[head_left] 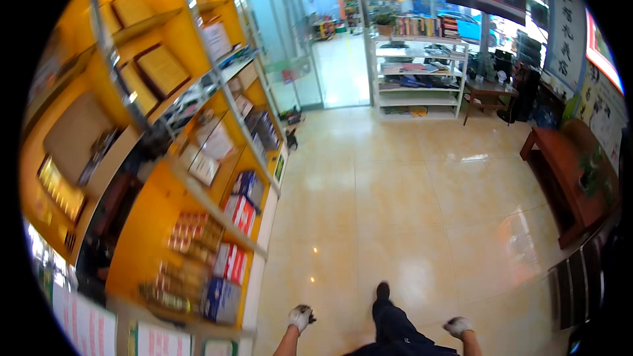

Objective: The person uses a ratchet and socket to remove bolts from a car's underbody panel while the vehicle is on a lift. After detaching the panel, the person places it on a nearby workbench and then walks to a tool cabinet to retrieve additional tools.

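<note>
Down low by the camera, left hand (301,317) in a pale glove, curled round something small and dark, too tiny to tell what. Right hand (457,326), gloved too, curled loose, holding nothing that shows, with a dark trouser leg and shoe (382,290) stepping out between the two. Nearest things up the left side: red and blue boxes (232,264) on the yellow shelf (148,237), closer to the left hand than the right, with shiny floor (409,211) stretching ahead.
</note>
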A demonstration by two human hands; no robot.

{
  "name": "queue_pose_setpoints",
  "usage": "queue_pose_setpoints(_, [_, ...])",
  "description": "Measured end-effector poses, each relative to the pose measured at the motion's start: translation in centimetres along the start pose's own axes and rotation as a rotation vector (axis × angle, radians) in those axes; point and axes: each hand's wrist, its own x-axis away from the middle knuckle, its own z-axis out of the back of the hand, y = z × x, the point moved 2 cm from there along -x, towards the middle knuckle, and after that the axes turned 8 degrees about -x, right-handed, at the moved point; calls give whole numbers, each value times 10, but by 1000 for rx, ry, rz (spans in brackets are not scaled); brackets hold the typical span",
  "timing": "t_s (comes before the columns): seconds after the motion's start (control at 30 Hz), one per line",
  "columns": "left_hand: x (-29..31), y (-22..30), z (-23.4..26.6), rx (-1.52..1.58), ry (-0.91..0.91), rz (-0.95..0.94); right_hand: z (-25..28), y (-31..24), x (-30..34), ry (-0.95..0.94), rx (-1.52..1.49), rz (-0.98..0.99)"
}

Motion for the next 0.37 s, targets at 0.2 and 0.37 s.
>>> queue_pose_setpoints(0.2, [-315, 212, -48, 42, -35, -159, 176, -94, -260, 60, -447, -318])
queue_pose_setpoints(0.37, [-396, 270, -34, -1026, -243, -79, 390, -337, -514, 98, -233, 197])
